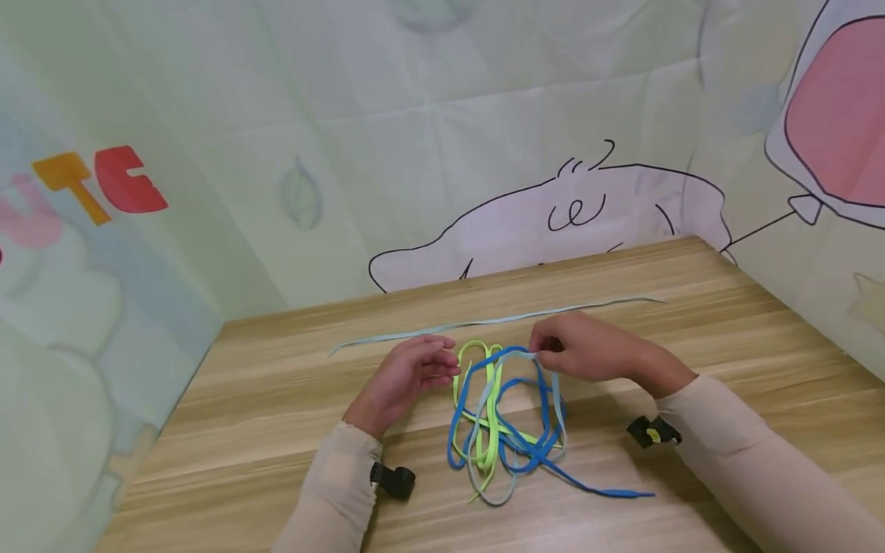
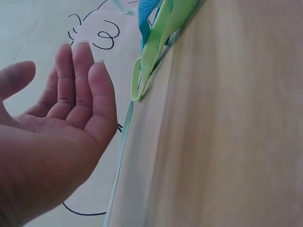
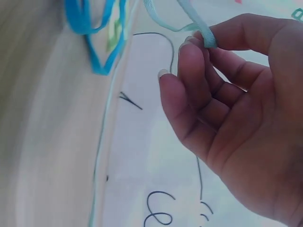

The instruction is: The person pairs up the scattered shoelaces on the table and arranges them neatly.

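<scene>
- At the far left, a printed backdrop carries an orange letter T and a red letter C; it also runs behind the bench, which has a wood-grain top.
- The left sleeve is beige, with a small black wrist camera at the cuff.
- The left hand is empty, its fingers loosely bent and the thumb standing apart from them. Its fingertips are just beside the left edge of the shoelace pile, and the left wrist view shows a gap between them and the nearest yellow-green loop.
- Beyond both hands, an outstretched pale shoelace runs nearly straight across the bench, apart from the pile.
- Between the hands and reaching nearer the person lies the pile: a yellow-green shoelace in long loops, mostly on the left, and a blue shoelace looped across and to the right, its tipped end pointing right.
- A light-blue shoelace is tangled with these two; its upper part rises to the right hand.
- The right hand, at the pile's upper right, pinches that light-blue strand between thumb and fingertips, the other fingers curled.
- The right sleeve is beige too, with a second black camera beside its cuff.
- At the far right, the backdrop shows a pink balloon.
</scene>
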Action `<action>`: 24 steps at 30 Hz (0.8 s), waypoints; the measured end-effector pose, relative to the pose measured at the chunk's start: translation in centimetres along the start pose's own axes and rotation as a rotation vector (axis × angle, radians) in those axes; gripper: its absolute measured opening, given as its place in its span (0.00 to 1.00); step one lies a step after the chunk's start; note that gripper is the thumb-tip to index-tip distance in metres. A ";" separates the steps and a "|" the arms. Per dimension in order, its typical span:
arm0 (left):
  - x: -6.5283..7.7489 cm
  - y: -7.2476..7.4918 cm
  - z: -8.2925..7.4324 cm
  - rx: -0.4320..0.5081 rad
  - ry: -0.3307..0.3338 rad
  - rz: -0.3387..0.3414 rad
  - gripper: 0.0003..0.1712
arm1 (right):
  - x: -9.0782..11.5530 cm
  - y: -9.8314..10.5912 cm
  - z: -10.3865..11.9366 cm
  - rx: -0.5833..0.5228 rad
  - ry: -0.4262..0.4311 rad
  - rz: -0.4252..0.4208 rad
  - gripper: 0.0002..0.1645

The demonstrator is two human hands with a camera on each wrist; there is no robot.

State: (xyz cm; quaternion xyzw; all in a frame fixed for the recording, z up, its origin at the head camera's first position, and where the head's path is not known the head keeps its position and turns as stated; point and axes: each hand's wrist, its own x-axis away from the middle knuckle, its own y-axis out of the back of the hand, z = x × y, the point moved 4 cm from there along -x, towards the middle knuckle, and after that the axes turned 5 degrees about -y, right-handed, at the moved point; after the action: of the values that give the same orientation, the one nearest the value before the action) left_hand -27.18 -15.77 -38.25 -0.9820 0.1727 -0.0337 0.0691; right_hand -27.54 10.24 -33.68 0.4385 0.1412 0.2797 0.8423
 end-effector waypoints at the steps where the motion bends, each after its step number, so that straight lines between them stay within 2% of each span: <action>1: 0.0 -0.1 0.0 -0.016 -0.002 0.004 0.21 | 0.1 0.1 0.3 -0.007 0.007 -0.011 0.05; 8: 0.2 -0.9 0.0 -0.128 -0.037 0.069 0.26 | 0.6 0.8 1.5 -0.110 0.039 -0.026 0.04; 16: 0.4 -2.9 -0.1 -0.240 -0.084 0.240 0.26 | 1.2 1.4 1.6 -0.445 0.104 0.049 0.06; 20: 0.6 -4.0 -0.2 -0.280 -0.101 0.337 0.24 | 1.4 2.1 1.7 -0.553 0.158 0.031 0.09; 24: 0.9 -4.7 0.0 -0.255 -0.100 0.446 0.21 | 1.5 2.6 1.6 -0.642 0.179 -0.024 0.12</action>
State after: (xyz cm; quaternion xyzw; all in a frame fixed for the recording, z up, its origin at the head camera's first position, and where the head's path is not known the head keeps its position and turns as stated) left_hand -24.77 -11.74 -37.53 -0.9208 0.3843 0.0531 -0.0408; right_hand -26.45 11.29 -30.61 0.1227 0.1247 0.3374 0.9250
